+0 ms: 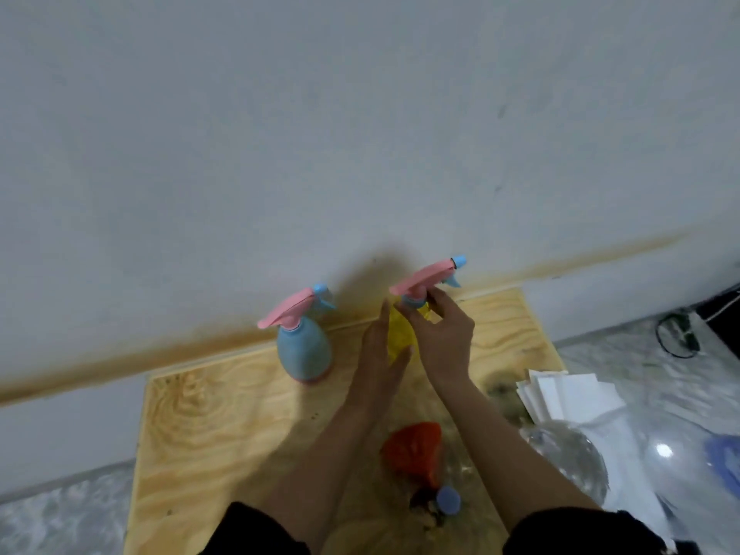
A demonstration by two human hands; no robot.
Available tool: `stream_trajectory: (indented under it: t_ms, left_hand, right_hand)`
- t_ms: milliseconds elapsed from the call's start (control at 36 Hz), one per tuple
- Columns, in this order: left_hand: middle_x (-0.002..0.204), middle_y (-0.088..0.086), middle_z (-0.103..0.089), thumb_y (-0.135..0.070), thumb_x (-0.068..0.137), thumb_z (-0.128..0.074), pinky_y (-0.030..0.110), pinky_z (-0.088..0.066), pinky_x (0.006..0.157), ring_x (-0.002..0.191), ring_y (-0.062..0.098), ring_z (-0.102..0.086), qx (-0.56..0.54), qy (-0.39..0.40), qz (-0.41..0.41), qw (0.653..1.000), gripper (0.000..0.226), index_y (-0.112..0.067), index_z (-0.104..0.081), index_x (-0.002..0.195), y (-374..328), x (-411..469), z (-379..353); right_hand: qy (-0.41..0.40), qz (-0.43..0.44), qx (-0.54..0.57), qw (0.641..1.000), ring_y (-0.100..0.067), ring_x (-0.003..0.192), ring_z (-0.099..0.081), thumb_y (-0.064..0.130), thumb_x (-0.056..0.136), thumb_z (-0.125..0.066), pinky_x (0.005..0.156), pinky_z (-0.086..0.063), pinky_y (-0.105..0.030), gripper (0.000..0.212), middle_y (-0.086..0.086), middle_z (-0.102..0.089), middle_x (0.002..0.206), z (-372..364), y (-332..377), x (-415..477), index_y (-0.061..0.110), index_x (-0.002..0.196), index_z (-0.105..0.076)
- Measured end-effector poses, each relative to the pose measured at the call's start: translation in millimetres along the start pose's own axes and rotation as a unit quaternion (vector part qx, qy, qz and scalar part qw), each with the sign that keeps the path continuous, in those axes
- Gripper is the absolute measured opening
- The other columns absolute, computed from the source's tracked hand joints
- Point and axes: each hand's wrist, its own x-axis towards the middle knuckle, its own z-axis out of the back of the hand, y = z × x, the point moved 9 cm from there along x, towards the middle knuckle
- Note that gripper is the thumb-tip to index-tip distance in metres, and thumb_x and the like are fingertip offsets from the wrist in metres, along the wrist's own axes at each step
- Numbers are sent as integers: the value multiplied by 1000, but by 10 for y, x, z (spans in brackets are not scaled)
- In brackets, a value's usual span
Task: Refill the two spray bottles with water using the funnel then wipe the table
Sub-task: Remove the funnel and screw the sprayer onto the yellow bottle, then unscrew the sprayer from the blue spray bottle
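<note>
Nearest, a red funnel (414,450) lay on the wooden table (200,434) beside a capped clear bottle (448,500), ready for pouring. Farther back, the left hand (384,354) clasped the upright yellow spray bottle (400,334), steadying it, while the right hand (444,334) pinched its collar, probably to unscrew it. Its nozzle pointed right, wallward. 1 blue spray bottle (306,350) stood just left.

Plywood table (208,426) bears a blue spray bottle (306,350) and folded white tissues (568,394).
</note>
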Motion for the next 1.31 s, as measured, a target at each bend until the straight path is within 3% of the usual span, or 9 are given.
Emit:
stream_trajectory:
  t_ms: [83, 278, 389, 500, 778, 861, 1056, 1222, 1306]
  left_hand:
    - [143, 2, -43, -20, 87, -61, 47, -38, 105, 129, 18, -43, -6, 1, -1, 1000, 77, -32, -16, 149, 83, 83, 7]
    - [146, -5, -38, -52, 82, -54, 47, -37, 108, 135, 12, -36, -62, -1, 11, 998, 72, -41, -23, 145, 213, 114, 24]
    - [145, -3, -38, -52, 85, -53, 47, -37, 107, 134, 14, -36, -34, -1, 3, 999, 69, -42, -21, 145, 192, 102, 17]
    - [149, 0, -34, -34, 90, -55, 48, -33, 109, 137, 18, -32, -16, 6, -11, 1000, 65, -29, -23, 147, 118, 54, 9]
    - [135, 9, -45, -23, 89, -61, 40, -39, 103, 124, 22, -43, 33, -15, 10, 999, 68, -26, -25, 147, 91, 83, 44]
    - [131, 1, -53, -33, 86, -58, 44, -45, 96, 119, 18, -51, 37, -18, 18, 999, 62, -28, -32, 143, 110, 115, 39]
    - [131, 3, -56, -46, 86, -45, 43, -42, 100, 120, 18, -51, 68, -24, 11, 997, 54, -15, -50, 130, 144, -44, 110]
    - [148, 8, -35, -30, 96, -49, 29, -23, 110, 136, 22, -31, 180, 1, 53, 982, 54, -9, -33, 143, -10, -475, 380]
    - [142, 7, -42, -34, 97, -47, 32, -32, 103, 131, 22, -37, 238, -5, 76, 968, 48, -11, -39, 138, 30, -641, 573]
  right_hand:
    - [-3, 5, -14, 1000, -18, 82, -65, 29, 75, -75, 71, -50, -38, 23, 0, -71, 81, -80, -49, 41, 25, 97, -70]
    - [-18, 6, -46, 999, -11, 82, -62, 41, 76, -73, 71, -53, -39, 29, 10, -67, 82, -162, -52, 82, 33, 103, -67]
    - [-25, 9, -38, 999, -12, 85, -64, 39, 75, -73, 73, -54, -47, 31, 14, -66, 84, -139, -136, 43, 34, 104, -65]
    - [-22, 17, -21, 999, -13, 89, -64, 39, 74, -71, 75, -54, -49, 37, 12, -69, 92, -135, -181, 3, 32, 110, -63]
    - [1, 42, -26, 999, -8, 97, -55, 20, 75, -75, 81, -54, -42, 39, 3, -61, 106, -134, -180, -2, 18, 112, -62]
    - [21, 32, -33, 999, -11, 99, -53, 14, 74, -74, 84, -51, -36, 44, -3, -58, 111, -147, -179, -22, 15, 116, -60]
    - [97, 30, -82, 991, -24, 113, -46, -1, 76, -63, 87, -29, -14, 47, -13, -52, 118, -203, -52, -93, 2, 122, -51]
    - [167, 22, -162, 972, -28, 111, -44, 8, 77, -59, 79, -27, -20, 42, -14, -53, 115, -262, -169, -247, 2, 118, -50]
    - [201, 13, -208, 957, -31, 109, -49, 23, 73, -52, 77, -30, -23, 50, -13, -53, 115, -277, -284, -369, 4, 119, -49]
